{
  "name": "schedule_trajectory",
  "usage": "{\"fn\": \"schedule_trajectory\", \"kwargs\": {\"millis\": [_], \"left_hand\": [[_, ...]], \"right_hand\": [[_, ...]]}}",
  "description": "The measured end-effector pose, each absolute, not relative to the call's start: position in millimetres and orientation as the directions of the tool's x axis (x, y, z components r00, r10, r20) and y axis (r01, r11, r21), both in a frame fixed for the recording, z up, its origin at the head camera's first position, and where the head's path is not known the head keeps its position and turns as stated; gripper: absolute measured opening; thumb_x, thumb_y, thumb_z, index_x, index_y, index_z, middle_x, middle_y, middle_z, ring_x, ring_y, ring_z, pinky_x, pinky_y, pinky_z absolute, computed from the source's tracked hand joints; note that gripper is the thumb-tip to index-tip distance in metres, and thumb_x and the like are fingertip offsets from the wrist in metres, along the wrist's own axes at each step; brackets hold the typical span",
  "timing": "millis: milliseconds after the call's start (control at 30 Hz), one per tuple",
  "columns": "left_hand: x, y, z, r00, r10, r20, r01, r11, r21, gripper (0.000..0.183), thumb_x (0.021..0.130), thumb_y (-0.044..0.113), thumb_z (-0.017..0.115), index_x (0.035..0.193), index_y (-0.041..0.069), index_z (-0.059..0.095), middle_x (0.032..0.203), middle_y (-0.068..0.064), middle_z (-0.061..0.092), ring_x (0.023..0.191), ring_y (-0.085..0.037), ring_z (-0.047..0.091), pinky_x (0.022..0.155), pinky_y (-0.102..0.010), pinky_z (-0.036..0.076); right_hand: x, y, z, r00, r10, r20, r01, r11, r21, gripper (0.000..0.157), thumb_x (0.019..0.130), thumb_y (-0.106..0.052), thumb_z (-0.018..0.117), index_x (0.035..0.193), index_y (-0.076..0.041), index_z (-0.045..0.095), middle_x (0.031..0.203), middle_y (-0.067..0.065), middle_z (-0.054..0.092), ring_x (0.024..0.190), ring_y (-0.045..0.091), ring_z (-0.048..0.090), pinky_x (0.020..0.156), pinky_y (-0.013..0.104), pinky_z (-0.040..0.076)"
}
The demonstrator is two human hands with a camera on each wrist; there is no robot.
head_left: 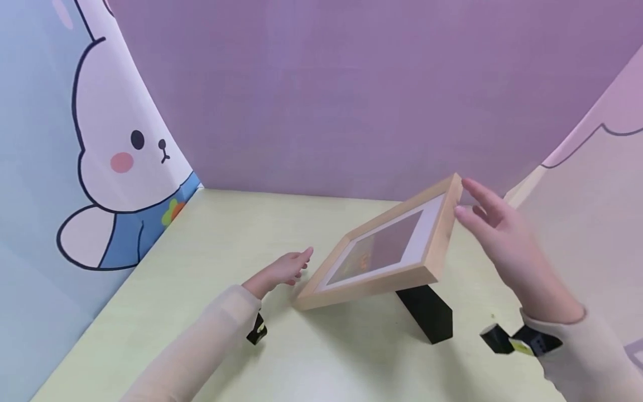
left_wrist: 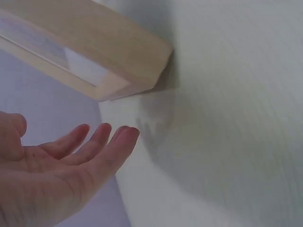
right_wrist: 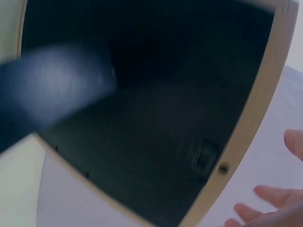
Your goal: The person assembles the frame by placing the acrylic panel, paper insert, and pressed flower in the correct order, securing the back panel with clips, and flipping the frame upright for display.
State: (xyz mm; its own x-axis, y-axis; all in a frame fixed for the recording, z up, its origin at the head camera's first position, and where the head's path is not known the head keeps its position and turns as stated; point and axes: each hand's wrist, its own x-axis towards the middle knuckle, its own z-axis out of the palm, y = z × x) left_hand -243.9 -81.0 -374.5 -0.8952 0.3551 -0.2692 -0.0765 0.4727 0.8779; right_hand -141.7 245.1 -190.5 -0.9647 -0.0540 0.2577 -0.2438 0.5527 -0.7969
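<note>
A picture frame [head_left: 431, 254] of light wood, with a white mat round a dim print, stands tilted, its low edge toward the left. Its black easel stand [head_left: 427, 312] sticks out from underneath. The dark backing [right_wrist: 156, 109] fills much of the right wrist view. My right hand [head_left: 512, 254] is beside the raised right side, index fingertip and thumb tip right at the wooden edge. In the right wrist view a gap shows between those fingers and the frame. Near the low left corner, my left hand [head_left: 286, 268] has extended fingers and holds nothing.
The pale yellow-green tabletop [head_left: 241, 223] lies under the frame. A purple panel [head_left: 351, 100] rises behind. A cartoon rabbit [head_left: 125, 156] decorates the left wall, and a pale printed wall [head_left: 593, 223] stands on the right.
</note>
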Motion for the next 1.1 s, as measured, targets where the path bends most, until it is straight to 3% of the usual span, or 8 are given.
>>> {"fn": "schedule_trajectory", "kwargs": {"millis": [267,500,667,867,1100], "left_hand": [[-253,-73,-384,-0.874,0.340,-0.346,-0.117,0.544,0.831,0.054,0.098,0.037,0.039,0.124,-0.011,0.048,0.111,-0.019,0.057,0.085,-0.025,0.060,0.073,-0.035,0.051],[-259,-69,-390,-0.870,0.339,-0.357,-0.127,0.547,0.828,0.030,0.095,0.014,0.048,0.113,-0.008,0.058,0.099,-0.013,0.063,0.079,-0.023,0.062,0.070,-0.034,0.052],[-260,-68,-391,-0.876,0.323,-0.359,-0.132,0.554,0.822,0.028,0.092,0.007,0.051,0.114,-0.007,0.059,0.096,-0.012,0.062,0.077,-0.022,0.063,0.067,-0.033,0.053],[-258,-66,-395,-0.894,0.306,-0.326,-0.138,0.504,0.853,0.025,0.092,0.007,0.050,0.107,-0.008,0.063,0.089,-0.011,0.064,0.074,-0.022,0.064,0.064,-0.033,0.053],[-253,-66,-400,-0.915,0.281,-0.290,-0.141,0.451,0.881,0.024,0.091,0.006,0.050,0.102,-0.010,0.064,0.087,-0.014,0.065,0.071,-0.022,0.064,0.061,-0.033,0.053]], "right_hand": [[-123,221,-192,-0.926,-0.240,0.292,-0.377,0.639,-0.670,0.070,0.091,-0.020,0.059,0.145,-0.003,0.020,0.150,0.013,0.018,0.137,0.023,0.009,0.107,0.040,0.011],[-117,208,-189,-0.925,-0.278,0.259,-0.380,0.694,-0.611,0.066,0.090,-0.026,0.061,0.144,-0.005,0.028,0.150,0.010,0.020,0.135,0.029,0.017,0.101,0.058,0.017],[-115,208,-186,-0.931,-0.277,0.239,-0.366,0.712,-0.600,0.065,0.089,-0.028,0.061,0.143,-0.005,0.031,0.150,0.009,0.020,0.135,0.030,0.019,0.100,0.059,0.018],[-116,212,-187,-0.922,-0.295,0.251,-0.387,0.695,-0.606,0.066,0.090,-0.024,0.061,0.143,-0.004,0.029,0.149,0.012,0.020,0.134,0.030,0.021,0.103,0.051,0.019],[-121,217,-187,-0.897,-0.338,0.285,-0.442,0.685,-0.580,0.065,0.090,-0.021,0.060,0.143,-0.002,0.028,0.148,0.014,0.023,0.133,0.029,0.022,0.106,0.031,0.019]]}}
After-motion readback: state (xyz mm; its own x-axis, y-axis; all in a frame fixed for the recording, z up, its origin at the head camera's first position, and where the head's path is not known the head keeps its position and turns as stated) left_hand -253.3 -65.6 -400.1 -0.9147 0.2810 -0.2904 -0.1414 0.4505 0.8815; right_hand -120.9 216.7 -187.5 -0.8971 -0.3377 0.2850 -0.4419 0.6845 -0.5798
